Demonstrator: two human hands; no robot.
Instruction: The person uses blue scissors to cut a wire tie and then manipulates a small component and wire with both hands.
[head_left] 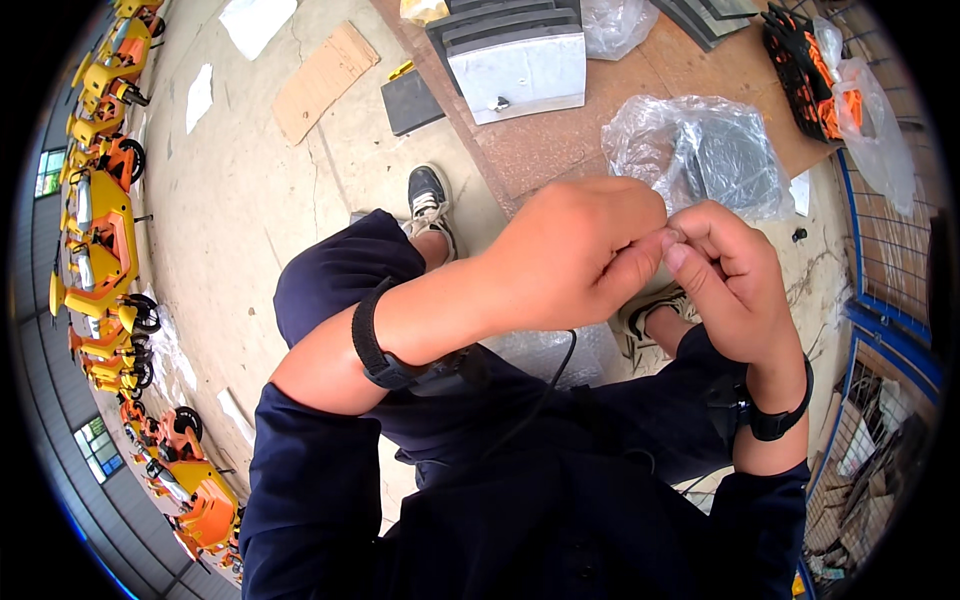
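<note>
My left hand (585,245) and my right hand (735,285) meet above my lap, fingertips touching. The left one is curled into a fist with its thumb pressed to the forefinger. Thumb and forefinger pinch together on the right one, the other fingers bent. Whatever lies between the fingertips is too small or hidden to make out. Just beyond them, a dark panel wrapped in clear plastic (735,165) lies on a brown board (530,160). A stack of dark and pale grey metal panels (520,75) stands on the same board, farther off and to the left.
A black and orange crate (795,75) with plastic bags sits at the far right, by blue wire mesh (885,245). Cardboard (325,80) and a black flat piece (411,103) lie on the concrete floor. Yellow and orange scooters (105,225) line the left side.
</note>
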